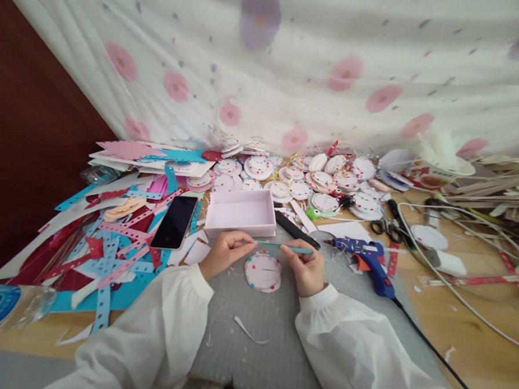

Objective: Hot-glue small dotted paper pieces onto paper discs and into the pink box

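Observation:
A thin teal strip stretches level between my hands. Its left end is pinched in the fingertips of my left hand. The fingers of my right hand are closed round the other end, which sticks out past them. Just below the strip lies a white paper disc edged with red and blue dots, flat on the grey cutting mat; neither hand touches it. Right behind my left hand stands a shallow white box. A curled white paper scrap is on the mat nearer to me.
A blue glue gun with a black cord lies right of my right hand, near scissors. Dotted paper discs are heaped at the back. Left are a phone, paper strips and a plastic bottle.

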Tool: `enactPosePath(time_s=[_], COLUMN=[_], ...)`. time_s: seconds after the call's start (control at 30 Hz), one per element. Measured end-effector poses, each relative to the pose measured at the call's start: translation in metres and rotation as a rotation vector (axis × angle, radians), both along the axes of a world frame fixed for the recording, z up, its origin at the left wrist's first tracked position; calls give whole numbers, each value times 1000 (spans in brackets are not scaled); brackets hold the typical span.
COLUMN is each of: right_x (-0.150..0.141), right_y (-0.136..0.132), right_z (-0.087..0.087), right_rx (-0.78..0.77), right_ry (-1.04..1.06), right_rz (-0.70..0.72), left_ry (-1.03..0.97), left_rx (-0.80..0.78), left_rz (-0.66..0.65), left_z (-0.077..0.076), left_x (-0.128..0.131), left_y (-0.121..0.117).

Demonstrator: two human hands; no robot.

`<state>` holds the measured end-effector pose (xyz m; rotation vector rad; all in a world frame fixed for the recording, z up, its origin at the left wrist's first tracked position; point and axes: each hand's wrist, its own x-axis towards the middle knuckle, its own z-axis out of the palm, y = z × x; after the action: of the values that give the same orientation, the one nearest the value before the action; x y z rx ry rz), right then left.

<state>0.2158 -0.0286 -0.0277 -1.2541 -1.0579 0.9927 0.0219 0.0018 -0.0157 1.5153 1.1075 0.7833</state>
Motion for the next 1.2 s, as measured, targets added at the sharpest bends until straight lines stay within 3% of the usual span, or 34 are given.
enactPosePath(time_s=[0.23, 0.33, 0.43, 0.6, 0.77, 0.97, 1.2], right_x=[1, -1, -4, -3, -1, -5, -12], right_y=[1, -2, -8, -14, -17, -21, -25], right_z=[-2, -1, -2, -7, 3, 17, 10], right_rx=[13, 95, 273, 696, 983, 1009, 903], right_ry=[6, -64, -248, -736, -1089, -1189, -1198], right_rz=[-3, -45, -49, -14, 1, 26, 79], left_ry=[-16, -9, -17, -4, -135, -330, -396], left_rx=[20, 3, -17, -1, -52, -277, -331], left_rz=[19, 9, -28, -110, -90, -34, 10], left_z=[-1, -3, -5, -4, 0, -4, -2], left_x=[1, -2, -5, -6, 2, 6, 6], left_y=[1, 1, 1, -1, -5, -8, -7])
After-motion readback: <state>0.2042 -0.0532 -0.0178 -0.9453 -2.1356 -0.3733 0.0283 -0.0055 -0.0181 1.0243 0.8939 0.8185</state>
